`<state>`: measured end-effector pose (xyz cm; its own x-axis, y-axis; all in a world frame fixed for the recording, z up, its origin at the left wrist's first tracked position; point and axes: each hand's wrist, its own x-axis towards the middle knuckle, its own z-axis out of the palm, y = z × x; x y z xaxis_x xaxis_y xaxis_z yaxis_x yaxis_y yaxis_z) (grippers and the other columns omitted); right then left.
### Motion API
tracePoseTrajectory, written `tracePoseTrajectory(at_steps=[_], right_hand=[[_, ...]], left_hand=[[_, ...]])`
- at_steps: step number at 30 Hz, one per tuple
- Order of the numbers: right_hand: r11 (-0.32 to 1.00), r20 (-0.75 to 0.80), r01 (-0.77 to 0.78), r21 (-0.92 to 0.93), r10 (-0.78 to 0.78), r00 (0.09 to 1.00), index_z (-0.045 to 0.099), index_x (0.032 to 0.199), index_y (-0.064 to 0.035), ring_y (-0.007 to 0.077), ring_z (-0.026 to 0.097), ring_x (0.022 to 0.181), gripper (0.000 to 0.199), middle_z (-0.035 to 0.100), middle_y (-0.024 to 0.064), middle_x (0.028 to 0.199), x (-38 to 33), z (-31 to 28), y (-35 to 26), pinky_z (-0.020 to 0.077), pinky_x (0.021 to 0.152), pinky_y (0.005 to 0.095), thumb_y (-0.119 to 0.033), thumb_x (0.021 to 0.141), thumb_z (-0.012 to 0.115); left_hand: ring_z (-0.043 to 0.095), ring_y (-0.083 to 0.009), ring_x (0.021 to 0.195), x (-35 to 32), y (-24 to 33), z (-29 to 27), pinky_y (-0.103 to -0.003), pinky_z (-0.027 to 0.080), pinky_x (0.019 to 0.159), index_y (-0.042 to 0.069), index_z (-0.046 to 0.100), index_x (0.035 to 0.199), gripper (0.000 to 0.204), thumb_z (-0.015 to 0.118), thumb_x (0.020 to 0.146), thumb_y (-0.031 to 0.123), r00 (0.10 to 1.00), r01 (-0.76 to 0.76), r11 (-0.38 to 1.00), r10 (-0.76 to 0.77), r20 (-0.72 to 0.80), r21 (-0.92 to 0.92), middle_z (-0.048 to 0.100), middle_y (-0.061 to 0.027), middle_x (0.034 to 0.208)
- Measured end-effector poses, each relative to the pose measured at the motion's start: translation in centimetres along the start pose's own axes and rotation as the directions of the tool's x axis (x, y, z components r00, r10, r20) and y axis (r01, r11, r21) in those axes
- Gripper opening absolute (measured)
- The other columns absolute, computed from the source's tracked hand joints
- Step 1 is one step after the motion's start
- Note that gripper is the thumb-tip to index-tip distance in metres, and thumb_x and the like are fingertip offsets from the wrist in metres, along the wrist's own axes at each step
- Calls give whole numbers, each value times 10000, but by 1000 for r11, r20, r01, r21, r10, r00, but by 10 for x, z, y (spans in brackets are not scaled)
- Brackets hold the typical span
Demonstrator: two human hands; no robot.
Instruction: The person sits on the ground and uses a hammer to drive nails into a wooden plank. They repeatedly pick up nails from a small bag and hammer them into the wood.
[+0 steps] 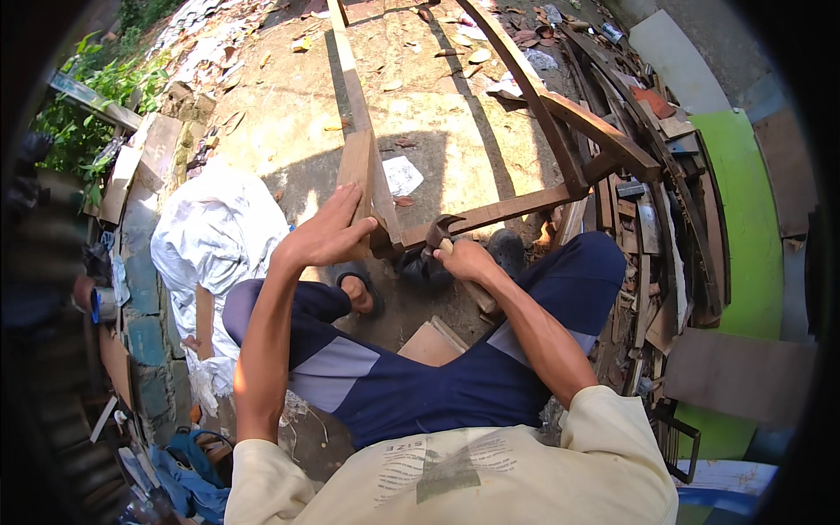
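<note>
My left hand (335,229) is closed on the near end of a short brown wooden board (354,164), with its fingers along the face and thumb apart. That board stands against the corner of a wooden frame (499,210), whose long bars run away from me. In my right hand (470,265) is a claw hammer, gripped high on its pale handle (479,296). The dark hammer head (443,229) is right beside the frame's near crossbar, close to the corner; whether they touch I cannot tell. A nail is not visible.
A white sack (219,229) lies left of my knee. Wood offcuts (435,343) sit between my legs. Scrap wood (643,232) is piled along the right, next to a green panel (744,254). Dry leaves and a white paper (402,176) litter the concrete ahead.
</note>
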<state>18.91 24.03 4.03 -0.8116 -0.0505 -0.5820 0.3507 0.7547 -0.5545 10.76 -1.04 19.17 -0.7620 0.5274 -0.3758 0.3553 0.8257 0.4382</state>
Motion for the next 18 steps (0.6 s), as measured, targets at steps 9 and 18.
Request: tracePoseTrajectory(at_steps=[9, 18], right_hand=[[951, -111, -255, 174, 276, 955, 690, 1098, 74, 442, 628, 1119, 564, 659, 307, 1155, 2, -43, 34, 491, 951, 483, -455, 927, 592], [953, -142, -278, 122, 294, 945, 666, 1151, 78, 459, 597, 1171, 569, 629, 328, 1205, 16, -41, 48, 457, 1012, 490, -434, 974, 491]], left_hand=[[673, -342, 859, -57, 125, 44, -429, 523, 772, 32, 671, 1024, 259, 656, 906, 263, 926, -224, 973, 194, -325, -57, 700, -150, 886], [595, -381, 1176, 100, -21, 269, -501, 498, 940, 5, 556, 1295, 546, 536, 930, 411, 892, 142, 969, -214, 397, 204, 595, -196, 1301]])
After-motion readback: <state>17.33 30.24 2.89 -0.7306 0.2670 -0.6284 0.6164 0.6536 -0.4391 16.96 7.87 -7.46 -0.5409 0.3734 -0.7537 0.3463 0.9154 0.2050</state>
